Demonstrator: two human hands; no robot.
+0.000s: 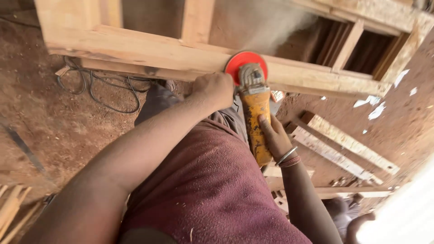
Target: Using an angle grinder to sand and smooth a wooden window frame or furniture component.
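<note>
Your left hand (pixel 216 89) is closed in a fist around something beside the grinder's head; what it grips is hidden under your fingers. Your right hand (pixel 274 138) wraps the yellow body of the grinder (pixel 254 113), fingers curled over it, with bangles (pixel 287 157) at the wrist. The grinder points away from you, and its red disc (pixel 241 62) sits against the near edge of the wooden frame (pixel 149 50). Dust (pixel 275 22) streams up and to the right from the disc.

The frame lies across the view, a long pale rail with uprights rising from it and open gaps further right. Below your arms are your maroon shirt (pixel 212 190) and grey trousers (pixel 156 101).

On the dirt floor (pixel 54 122) to the left, a black cable (pixel 101 86) lies in loose loops just under the frame. To the right, loose planks (pixel 337 144) lie near your right arm, and scraps of white paper (pixel 375 106) are scattered beyond them. Thin wood strips (pixel 11 210) show at the lower left corner.
</note>
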